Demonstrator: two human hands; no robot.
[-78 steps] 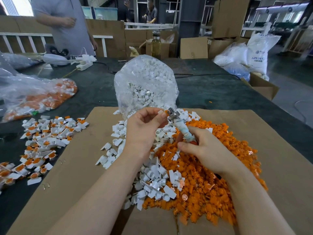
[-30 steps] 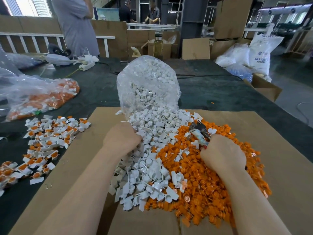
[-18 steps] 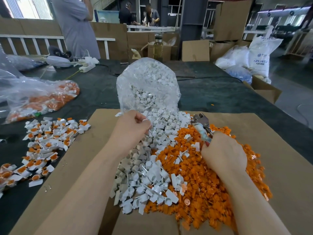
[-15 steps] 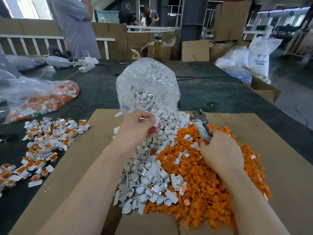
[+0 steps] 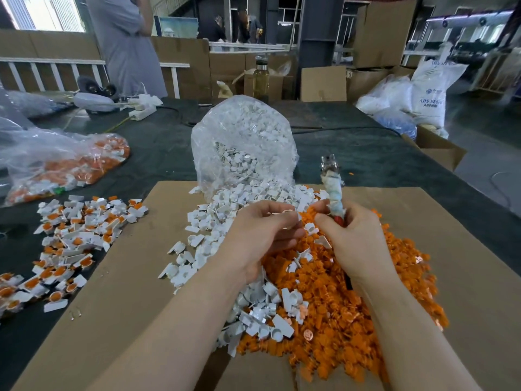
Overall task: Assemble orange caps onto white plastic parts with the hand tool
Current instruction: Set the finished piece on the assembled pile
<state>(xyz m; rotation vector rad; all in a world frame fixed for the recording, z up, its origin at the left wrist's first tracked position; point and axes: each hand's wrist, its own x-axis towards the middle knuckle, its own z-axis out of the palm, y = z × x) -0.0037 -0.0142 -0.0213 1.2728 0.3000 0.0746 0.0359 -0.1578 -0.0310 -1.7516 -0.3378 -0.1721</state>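
Observation:
My left hand (image 5: 260,235) pinches a small white plastic part (image 5: 286,213) between thumb and fingers, above the heap of white parts (image 5: 225,221). My right hand (image 5: 356,238) grips the hand tool (image 5: 334,190) by its tape-wrapped handle, with the metal head pointing up and away. Both hands hover close together over the big pile of orange caps (image 5: 352,300) on the cardboard sheet (image 5: 118,292). Whether a cap sits in the tool's head cannot be made out.
A clear bag of white parts (image 5: 242,142) stands behind the piles. Assembled white-and-orange pieces (image 5: 73,230) lie at the left, with a bag of more (image 5: 64,165) beyond. A person (image 5: 127,43) stands at the table's far side. Boxes and sacks are at the right.
Both hands lifted from the piles and came together. My left hand now holds a white part up, and my right hand has tilted the tool upright, its head raised well above the caps.

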